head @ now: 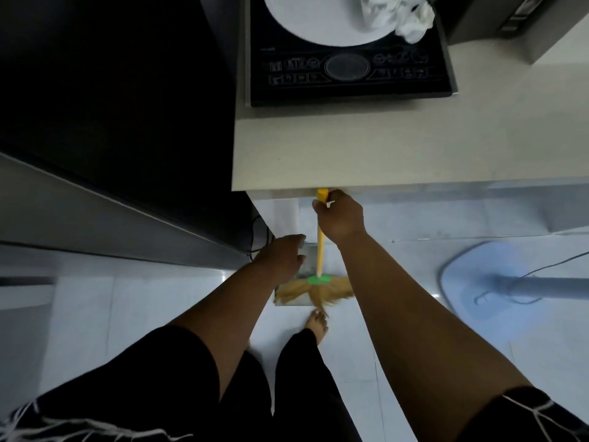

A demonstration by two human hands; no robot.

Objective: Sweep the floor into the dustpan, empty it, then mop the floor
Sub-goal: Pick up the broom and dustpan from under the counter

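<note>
**One broom, one dustpan, both grips engaged**

Head view: one broom (320,250) is clamped near the top of its yellow handle by the right grip (341,218), fingers curled round it. Its straw bristles are spread over one grey dustpan (308,258) on the floor (398,330), and the dustpan's rear edge is held by the left grip (282,255). One bare foot (317,325) is seen just beside the bristles. On the desk (350,148), one cooktop (350,74) carrying one white plate (318,20) is seen.

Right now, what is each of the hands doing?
Left hand: holds the dustpan by its back edge.
Right hand: grips the broom handle.
</note>
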